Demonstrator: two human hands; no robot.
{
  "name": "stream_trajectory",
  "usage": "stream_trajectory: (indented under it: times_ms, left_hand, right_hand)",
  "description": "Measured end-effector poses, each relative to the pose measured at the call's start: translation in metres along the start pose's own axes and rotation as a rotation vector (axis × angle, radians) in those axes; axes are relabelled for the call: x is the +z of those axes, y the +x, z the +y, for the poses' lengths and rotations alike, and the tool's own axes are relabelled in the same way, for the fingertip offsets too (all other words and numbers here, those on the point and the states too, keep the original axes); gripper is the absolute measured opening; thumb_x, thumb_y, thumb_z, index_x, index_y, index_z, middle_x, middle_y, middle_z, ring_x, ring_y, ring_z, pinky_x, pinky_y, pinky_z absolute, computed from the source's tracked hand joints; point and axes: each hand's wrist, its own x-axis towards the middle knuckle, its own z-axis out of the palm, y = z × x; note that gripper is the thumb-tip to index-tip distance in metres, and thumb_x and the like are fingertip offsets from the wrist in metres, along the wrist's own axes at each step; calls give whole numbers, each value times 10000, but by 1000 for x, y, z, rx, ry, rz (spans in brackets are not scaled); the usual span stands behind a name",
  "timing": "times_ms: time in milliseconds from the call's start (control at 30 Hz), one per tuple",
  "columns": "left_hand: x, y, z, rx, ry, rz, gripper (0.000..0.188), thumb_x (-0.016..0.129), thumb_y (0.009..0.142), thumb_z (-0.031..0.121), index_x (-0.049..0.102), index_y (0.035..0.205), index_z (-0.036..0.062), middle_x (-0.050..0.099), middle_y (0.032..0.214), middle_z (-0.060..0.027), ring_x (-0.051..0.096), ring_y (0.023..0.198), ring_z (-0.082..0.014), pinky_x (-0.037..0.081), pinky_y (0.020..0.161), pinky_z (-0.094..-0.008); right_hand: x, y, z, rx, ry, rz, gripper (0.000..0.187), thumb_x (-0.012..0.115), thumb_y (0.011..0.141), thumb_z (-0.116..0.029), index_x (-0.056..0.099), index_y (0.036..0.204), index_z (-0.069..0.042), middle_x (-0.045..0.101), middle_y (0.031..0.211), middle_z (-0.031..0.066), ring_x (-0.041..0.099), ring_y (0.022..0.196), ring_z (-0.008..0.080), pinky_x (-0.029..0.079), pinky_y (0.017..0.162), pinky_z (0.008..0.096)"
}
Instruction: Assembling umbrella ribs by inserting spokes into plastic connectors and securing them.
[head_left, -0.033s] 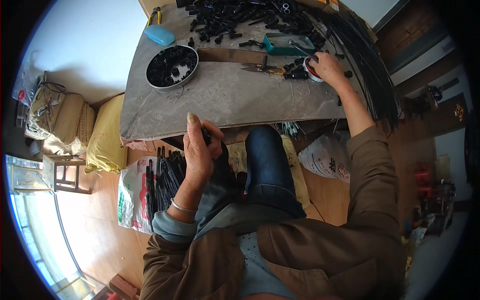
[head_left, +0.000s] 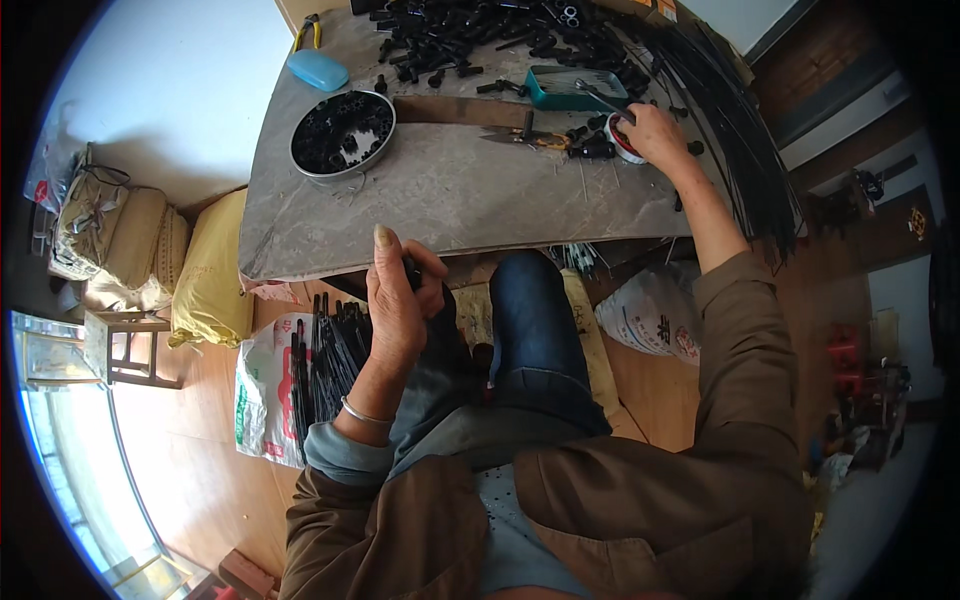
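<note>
My left hand (head_left: pixel 402 290) is raised in front of the table's near edge, thumb up, its fingers curled round a small black piece (head_left: pixel 412 272) that is mostly hidden. On the right, my right hand (head_left: pixel 656 138) grips a thin dark-handled tool (head_left: pixel 603 100) with a rounded metal upper end. The tool's lower end is hidden by my fingers, at a small white tub (head_left: pixel 624 150) with red inside. Beside the tub lie black cylindrical parts (head_left: pixel 592 148) and scissors (head_left: pixel 530 138) with yellowish handles. A teal tray (head_left: pixel 545 100) of thin pieces sits just behind.
A round metal tin (head_left: pixel 303 172) holds small black parts on the grey table (head_left: pixel 440 205). Black fittings (head_left: pixel 450 45) are heaped at the back, long black strips (head_left: pixel 735 130) at right. A blue case (head_left: pixel 318 70) and yellow-handled pliers (head_left: pixel 308 32) lie far left. Black rods (head_left: pixel 338 350) stand below.
</note>
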Motion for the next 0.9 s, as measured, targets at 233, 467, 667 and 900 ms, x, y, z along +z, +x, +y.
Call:
stream_trajectory:
  times_ms: [233,467,667,900]
  left_hand:
    - [-1,-5,-2,6,8,-51,693,251,989,562,531,679,10,306,444,33,269,389,-61,227,383,-226]
    - [-7,-15,0,27,-16,-77,703,242,984,577,533,698,4,310,451,33,269,396,-64,232,391,-227]
    - [-6,-25,-2,79,-51,-206,734,226,955,634,584,853,1,366,507,30,317,450,-65,277,436,-224]
    - [2,-39,1,252,-91,-205,619,344,962,573,547,1097,4,496,746,-2,433,601,-67,359,540,-205]
  right_hand:
    - [5,2,2,25,16,32,314,588,858,-296,641,1070,-72,654,1044,172,610,1003,345,470,859,443]
    - [-6,0,15,42,444,96,229,584,828,-250,606,908,-37,623,863,122,587,698,228,464,619,359]
    - [-34,-66,-37,-135,1756,-477,77,583,882,-120,587,867,-44,532,769,10,421,555,52,366,502,227]
    - [-4,-151,-125,-168,1896,-739,138,613,901,-169,620,907,-31,598,846,44,475,600,81,402,530,249]
